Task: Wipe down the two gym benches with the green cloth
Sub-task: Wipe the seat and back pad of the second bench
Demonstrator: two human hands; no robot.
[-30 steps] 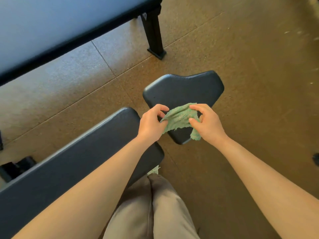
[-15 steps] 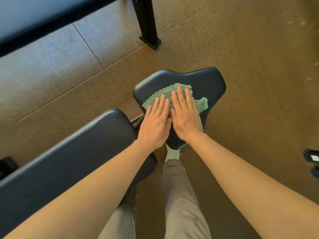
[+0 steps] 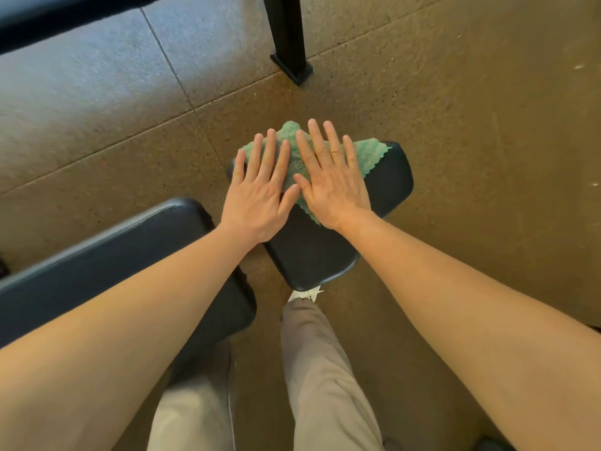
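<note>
Right now the green cloth (image 3: 369, 154) lies spread out flat on the far end of the dark seat pad (image 3: 312, 255), with both hands on top of it. It is a pale, minty green with a nubbly weave and a zigzag trimmed edge (clearest along its right corner, which points out toward the pad's far right end). One rounded bit of it pokes past the fingertips over the pad's far edge, and a small point shows below the right palm. The left hand (image 3: 260, 193) and the right hand (image 3: 331, 183) lie side by side, palms down, fingers straight and slightly fanned, pressing on the cloth rather than gripping it; the thumbs almost meet in the middle. Most of the cloth's middle is hidden under the hands.

Just beside the seat pad, to the left, runs the long back pad (image 3: 113, 255) of the same bench. The second bench (image 3: 65, 14) crosses the top left corner, its black leg (image 3: 287, 30) standing on the speckled brown floor (image 3: 471, 125).
</note>
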